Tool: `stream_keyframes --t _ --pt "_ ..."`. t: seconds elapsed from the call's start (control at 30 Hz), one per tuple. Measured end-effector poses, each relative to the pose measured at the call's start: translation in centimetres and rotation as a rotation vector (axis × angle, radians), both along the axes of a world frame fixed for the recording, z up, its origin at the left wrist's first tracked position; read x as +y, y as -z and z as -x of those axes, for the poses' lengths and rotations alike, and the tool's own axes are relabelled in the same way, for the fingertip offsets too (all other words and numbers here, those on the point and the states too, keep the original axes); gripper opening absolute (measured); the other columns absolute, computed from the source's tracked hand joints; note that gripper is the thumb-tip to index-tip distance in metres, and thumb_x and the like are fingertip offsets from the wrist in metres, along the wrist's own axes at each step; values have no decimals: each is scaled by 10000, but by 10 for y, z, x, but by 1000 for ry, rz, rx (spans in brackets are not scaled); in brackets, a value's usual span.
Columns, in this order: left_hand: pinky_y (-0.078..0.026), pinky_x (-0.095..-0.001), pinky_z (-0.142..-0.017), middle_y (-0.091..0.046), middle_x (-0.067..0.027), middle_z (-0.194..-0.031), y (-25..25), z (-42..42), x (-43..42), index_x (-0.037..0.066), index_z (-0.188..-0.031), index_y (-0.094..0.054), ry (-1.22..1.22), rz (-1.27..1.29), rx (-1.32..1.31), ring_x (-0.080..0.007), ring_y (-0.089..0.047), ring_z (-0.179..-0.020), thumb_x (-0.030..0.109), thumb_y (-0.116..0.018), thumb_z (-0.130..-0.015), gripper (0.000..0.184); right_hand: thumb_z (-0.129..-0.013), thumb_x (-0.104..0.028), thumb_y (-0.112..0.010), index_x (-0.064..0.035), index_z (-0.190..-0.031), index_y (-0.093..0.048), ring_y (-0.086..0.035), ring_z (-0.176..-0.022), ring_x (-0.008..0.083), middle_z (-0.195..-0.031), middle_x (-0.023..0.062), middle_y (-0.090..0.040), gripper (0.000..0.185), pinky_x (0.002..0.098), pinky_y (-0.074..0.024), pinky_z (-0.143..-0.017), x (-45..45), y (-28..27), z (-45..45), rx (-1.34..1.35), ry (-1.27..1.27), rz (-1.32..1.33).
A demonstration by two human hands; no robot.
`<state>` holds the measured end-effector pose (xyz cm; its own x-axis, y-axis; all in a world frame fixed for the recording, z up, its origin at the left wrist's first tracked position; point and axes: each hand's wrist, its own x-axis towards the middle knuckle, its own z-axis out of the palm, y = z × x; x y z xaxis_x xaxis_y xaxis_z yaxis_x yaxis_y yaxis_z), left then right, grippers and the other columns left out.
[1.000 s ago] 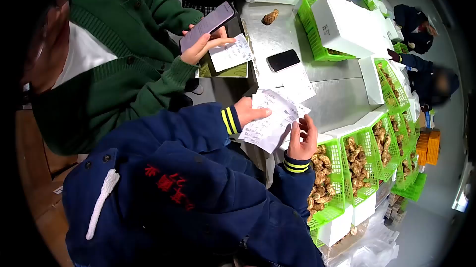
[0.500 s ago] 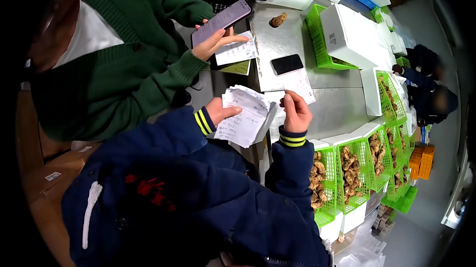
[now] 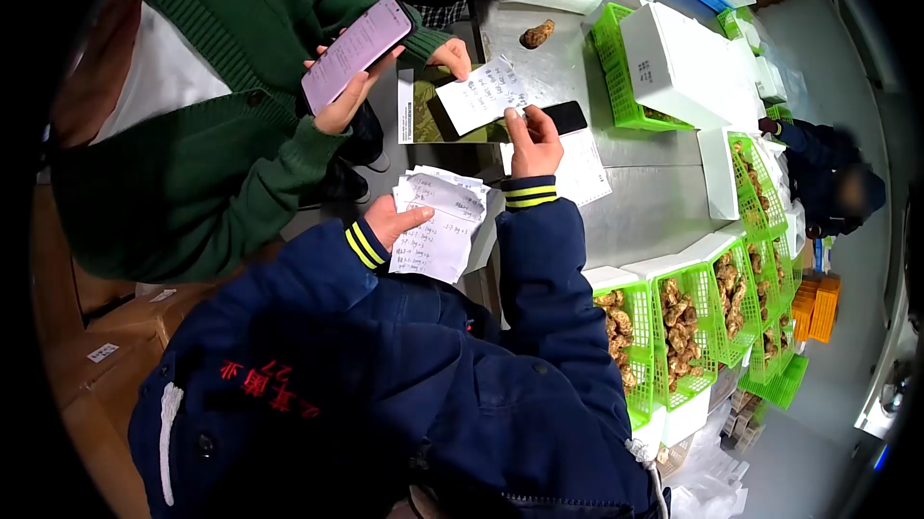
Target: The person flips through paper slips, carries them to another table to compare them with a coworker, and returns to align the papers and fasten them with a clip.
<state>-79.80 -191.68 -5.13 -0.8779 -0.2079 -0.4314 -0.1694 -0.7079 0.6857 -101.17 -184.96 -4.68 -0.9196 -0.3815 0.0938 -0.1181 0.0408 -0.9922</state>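
Note:
My left hand (image 3: 401, 221) grips a stack of handwritten papers (image 3: 443, 230), its thumb on top, in front of my body. Farther forward, my right hand (image 3: 531, 139) pinches the near right corner of a single handwritten slip (image 3: 481, 95). A co-worker's hand (image 3: 450, 58) touches the slip's upper left edge. That person, in a green cardigan (image 3: 192, 163), holds a lit phone (image 3: 356, 54) in the other hand. A black phone (image 3: 566, 116) lies on the metal table (image 3: 654, 192), partly hidden by my right hand, above a white sheet (image 3: 580, 170).
A brown knobbly piece (image 3: 537, 34) lies on the table's far part. Green baskets (image 3: 688, 326) of similar pieces line the right side. A white foam box (image 3: 674, 66) leans on a green basket (image 3: 616, 66). Cardboard boxes (image 3: 106, 355) stand at left; another person (image 3: 833, 177) is far right.
My right hand has left the stack and moved forward to the single slip. The co-worker's phone has shifted left, and their other hand is now on the slip. My left hand has moved left with the stack.

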Motion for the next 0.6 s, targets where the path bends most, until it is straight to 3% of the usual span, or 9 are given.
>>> stream_keyframes --t 0.1,0.13,0.23,0.37,0.4,0.6 --pt "-470 -315 -788 -568 -119 -1011 1 0 -3 -32 -1116 -461 14 -22 2 -196 -574 -906 81 -560 -817 335 -728 -128 -692 33 -849 -597 -508 -634 67 -706 17 -579 223 191 -412 -595 -6 3 5 20 23 71" --pt "-470 -317 -787 -567 -119 -1013 4 1 -3 -34 -1119 -458 15 -5 8 -199 -574 -908 81 -559 -817 339 -700 -145 -703 26 -788 -622 -503 -676 109 -786 55 -538 209 238 -424 -636 -5 -2 5 -58 6 88" --pt "-472 -319 -783 -564 -125 -1015 -3 5 -4 -42 -1133 -442 -2 47 83 -207 -570 -918 69 -527 -829 335 -715 -142 -690 27 -769 -609 -492 -615 83 -695 30 -560 195 217 -411 -581 4 -14 7 7 -13 57" --pt "-485 -316 -764 -571 -127 -999 -5 14 -7 -45 -1125 -454 24 -39 74 -200 -582 -887 79 -519 -836 321 -740 -105 -659 9 -749 -586 -489 -581 60 -657 10 -571 135 190 -394 -551 25 -41 8 -195 -52 229" --pt "-488 -322 -767 -569 -129 -1003 -9 18 -5 -43 -1128 -450 33 -64 107 -204 -583 -890 80 -519 -836 324 -743 -75 -649 -52 -725 -568 -490 -569 49 -657 -9 -565 86 175 -352 -499 33 -50 7 -267 -50 215" --pt "-491 -313 -769 -574 -98 -987 -10 41 5 -17 -1133 -453 119 -115 111 -185 -584 -883 68 -507 -838 312 -752 -17 -617 -10 -818 -561 -490 -527 81 -643 22 -548 86 194 -384 -488 97 -68 -8 -424 -163 412"
